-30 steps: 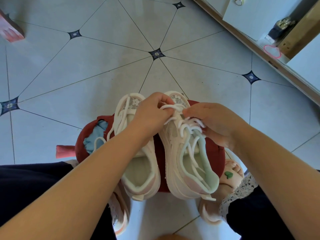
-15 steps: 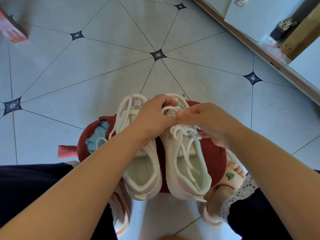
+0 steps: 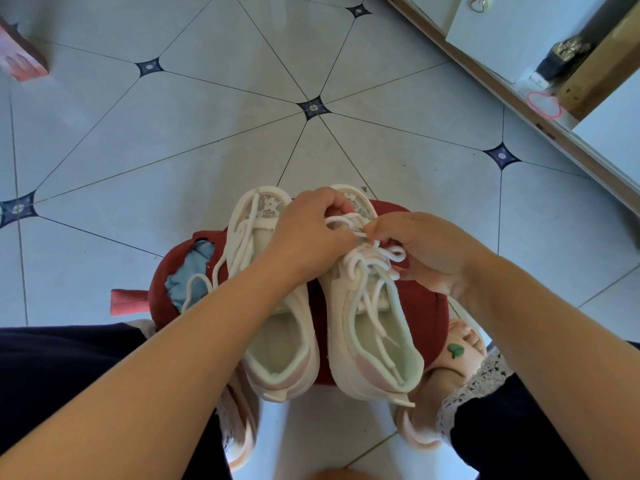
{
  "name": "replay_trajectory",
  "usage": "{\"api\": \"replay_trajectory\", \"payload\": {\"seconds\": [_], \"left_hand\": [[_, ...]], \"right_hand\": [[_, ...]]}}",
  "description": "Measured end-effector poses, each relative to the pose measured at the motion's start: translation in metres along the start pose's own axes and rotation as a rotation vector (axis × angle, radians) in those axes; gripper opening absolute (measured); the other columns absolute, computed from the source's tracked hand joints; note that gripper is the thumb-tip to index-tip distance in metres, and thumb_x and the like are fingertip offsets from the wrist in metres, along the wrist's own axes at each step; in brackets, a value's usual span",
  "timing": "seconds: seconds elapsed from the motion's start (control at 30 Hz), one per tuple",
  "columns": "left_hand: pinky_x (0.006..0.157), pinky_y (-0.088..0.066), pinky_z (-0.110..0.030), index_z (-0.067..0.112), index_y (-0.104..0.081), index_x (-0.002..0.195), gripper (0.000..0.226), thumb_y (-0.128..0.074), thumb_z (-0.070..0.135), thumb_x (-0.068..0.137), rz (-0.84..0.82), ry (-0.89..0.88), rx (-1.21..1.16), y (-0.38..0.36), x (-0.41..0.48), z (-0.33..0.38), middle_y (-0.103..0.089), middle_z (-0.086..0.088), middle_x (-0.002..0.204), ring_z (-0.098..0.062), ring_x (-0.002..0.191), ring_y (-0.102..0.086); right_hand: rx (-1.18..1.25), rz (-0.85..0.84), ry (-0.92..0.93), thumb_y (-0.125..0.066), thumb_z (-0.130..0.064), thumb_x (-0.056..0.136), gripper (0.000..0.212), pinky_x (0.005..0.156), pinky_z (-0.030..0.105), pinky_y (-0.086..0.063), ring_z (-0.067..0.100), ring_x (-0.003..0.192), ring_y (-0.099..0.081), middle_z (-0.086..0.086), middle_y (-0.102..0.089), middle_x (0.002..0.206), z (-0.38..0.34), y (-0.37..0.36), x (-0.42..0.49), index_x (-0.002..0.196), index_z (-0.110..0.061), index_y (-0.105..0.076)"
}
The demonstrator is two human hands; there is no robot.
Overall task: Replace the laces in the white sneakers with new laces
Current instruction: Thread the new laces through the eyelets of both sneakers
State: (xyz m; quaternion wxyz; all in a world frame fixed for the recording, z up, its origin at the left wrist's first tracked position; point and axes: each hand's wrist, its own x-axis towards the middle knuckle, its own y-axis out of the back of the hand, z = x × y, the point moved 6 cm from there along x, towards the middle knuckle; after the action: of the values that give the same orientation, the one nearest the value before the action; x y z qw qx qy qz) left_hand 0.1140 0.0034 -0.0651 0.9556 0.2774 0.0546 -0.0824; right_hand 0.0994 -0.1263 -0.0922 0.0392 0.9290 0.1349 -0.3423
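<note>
A left-hand white mesh sneaker (image 3: 277, 341) and a right-hand white mesh sneaker (image 3: 343, 323), both with pale pink heel panels, are set side by side, toes pointing away, on a round dark-red cushioned stool (image 3: 422, 317) standing on a pale blue tiled floor (image 3: 207, 133). The left hand (image 3: 308, 237) is curled over the toe end of the right-hand sneaker, its fingers bent round a strand of the white cord lace (image 3: 370, 261). The right hand (image 3: 429, 251) is held just beside it, nearly touching, with a strand of the same lace pinched at its fingertips. That lace is bunched in loose loops over the eyelets, its ends trailing into the shoe's opening. A second white lace (image 3: 199, 282) is draped off the left-hand sneaker across a torn blue patch (image 3: 194, 268) of the stool.
</note>
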Motion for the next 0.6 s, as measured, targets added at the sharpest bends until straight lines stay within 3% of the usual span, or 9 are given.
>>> {"api": "replay_trajectory", "payload": {"seconds": [0.07,0.17,0.3,0.37,0.5,0.6], "left_hand": [[0.054,-0.036,-0.006,0.023,-0.058,0.083,0.020,-0.068,0.010,0.071,-0.006,0.008,-0.011,0.000,-0.001,0.001,-0.055,0.013,0.077,-0.001,0.064,-0.047],[0.050,-0.037,-0.007,0.026,-0.056,0.078,0.023,-0.067,0.007,0.071,-0.017,0.031,-0.047,0.001,-0.001,0.000,-0.055,0.013,0.073,0.000,0.059,-0.047],[0.049,-0.037,-0.006,0.026,-0.056,0.076,0.019,-0.067,0.010,0.073,-0.007,0.040,-0.064,0.002,-0.001,-0.002,-0.055,0.013,0.069,0.004,0.056,-0.049],[0.049,-0.038,-0.006,0.026,-0.055,0.075,0.021,-0.066,0.009,0.073,-0.005,0.028,-0.062,0.003,-0.002,-0.002,-0.055,0.012,0.069,0.009,0.056,-0.048],[0.051,-0.038,-0.007,0.020,-0.059,0.081,0.018,-0.067,0.006,0.072,-0.002,0.028,-0.045,0.004,-0.002,-0.005,-0.056,0.012,0.071,0.002,0.056,-0.048],[0.050,-0.037,-0.005,0.019,-0.060,0.081,0.021,-0.066,0.002,0.070,0.014,0.045,-0.061,0.005,-0.001,-0.008,-0.056,0.013,0.070,0.007,0.054,-0.048]], "right_hand": [[0.007,-0.040,0.000,-0.060,-0.015,0.059,0.012,0.076,0.035,-0.032,0.018,0.081,-0.041,0.005,-0.049,0.080,0.000,-0.001,0.000,0.069,-0.014,-0.053],[0.012,-0.057,0.017,-0.060,-0.017,0.059,0.010,0.079,0.036,-0.033,0.017,0.080,-0.040,0.001,-0.050,0.075,0.000,0.000,0.001,0.064,-0.017,-0.051],[-0.411,0.058,0.152,-0.061,-0.030,0.081,0.020,0.072,0.031,-0.039,0.014,0.073,-0.048,0.001,-0.054,0.074,-0.011,-0.003,0.002,0.072,-0.012,-0.060],[-0.502,0.048,0.178,-0.056,-0.036,0.087,0.029,0.070,0.032,-0.038,0.016,0.072,-0.046,0.004,-0.052,0.076,-0.015,-0.010,0.002,0.077,-0.010,-0.059],[-0.370,-0.057,0.160,-0.061,-0.025,0.086,0.029,0.067,0.032,-0.032,0.019,0.069,-0.039,0.005,-0.045,0.069,-0.014,-0.008,-0.002,0.063,-0.014,-0.047],[-0.205,-0.114,0.140,-0.059,-0.015,0.086,0.025,0.080,0.032,-0.034,0.017,0.079,-0.043,0.006,-0.048,0.079,-0.008,-0.003,-0.007,0.065,-0.013,-0.047]]}}
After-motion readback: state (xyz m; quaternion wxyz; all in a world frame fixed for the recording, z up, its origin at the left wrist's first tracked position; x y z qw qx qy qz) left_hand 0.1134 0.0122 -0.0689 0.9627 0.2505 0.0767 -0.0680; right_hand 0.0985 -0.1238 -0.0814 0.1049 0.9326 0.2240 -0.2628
